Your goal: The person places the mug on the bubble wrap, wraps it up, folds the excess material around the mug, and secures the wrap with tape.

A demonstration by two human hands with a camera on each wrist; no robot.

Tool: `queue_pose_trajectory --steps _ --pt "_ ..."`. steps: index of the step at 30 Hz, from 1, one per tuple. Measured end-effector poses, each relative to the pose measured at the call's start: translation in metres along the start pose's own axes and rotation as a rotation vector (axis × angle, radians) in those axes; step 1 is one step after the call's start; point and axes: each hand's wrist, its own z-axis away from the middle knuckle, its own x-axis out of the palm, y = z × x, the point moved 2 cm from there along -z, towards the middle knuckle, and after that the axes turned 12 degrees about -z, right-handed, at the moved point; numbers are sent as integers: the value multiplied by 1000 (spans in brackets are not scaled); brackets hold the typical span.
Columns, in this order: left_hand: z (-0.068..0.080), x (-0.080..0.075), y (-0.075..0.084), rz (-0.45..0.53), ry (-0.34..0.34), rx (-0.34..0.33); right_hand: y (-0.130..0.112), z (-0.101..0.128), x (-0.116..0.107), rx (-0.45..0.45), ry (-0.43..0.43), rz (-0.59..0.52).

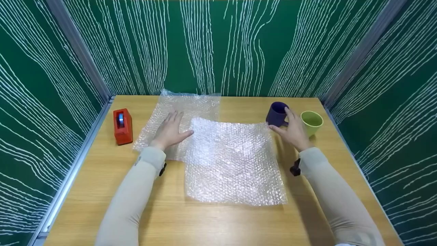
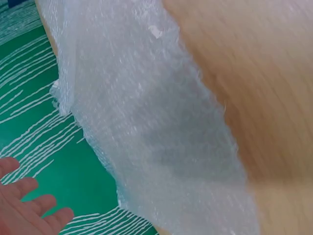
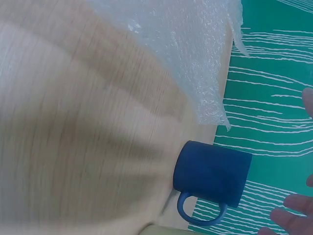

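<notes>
A sheet of bubble wrap (image 1: pixel 235 167) lies mid-table, overlapping a second sheet (image 1: pixel 198 102) behind it on the left. Over that rear sheet my left hand (image 1: pixel 170 133) is held with fingers straight and thumb spread, nothing in its grasp; its fingers show at the lower left of the left wrist view. To the right stands a dark blue mug (image 1: pixel 275 116), upright, its handle (image 3: pixel 201 215) plain in the right wrist view. My right hand (image 1: pixel 294 132) is beside this mug with thumb and fingers spread; the right wrist view shows a gap between fingers (image 3: pixel 293 220) and mug.
A yellow-green cup (image 1: pixel 312 123) stands just right of the blue mug, close by my right hand. Far left on the wooden table (image 1: pixel 92 191) is a red tape dispenser (image 1: pixel 123 131). Green walls (image 1: pixel 174 44) with white lines rise behind and at both sides.
</notes>
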Motion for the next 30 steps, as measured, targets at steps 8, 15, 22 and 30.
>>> queue_pose_trajectory --steps 8,15,22,30 --pt "3 11 1 132 -32 -49 5 2 0 4 22 -76" --pt "4 22 2 202 -59 -67 8 4 -1 -20 35 -73" --pt "6 31 2 263 -70 -64 12 5 -7 -59 78 -82" --pt "7 39 2 307 -72 -86 16 7 -20 28 64 -51"
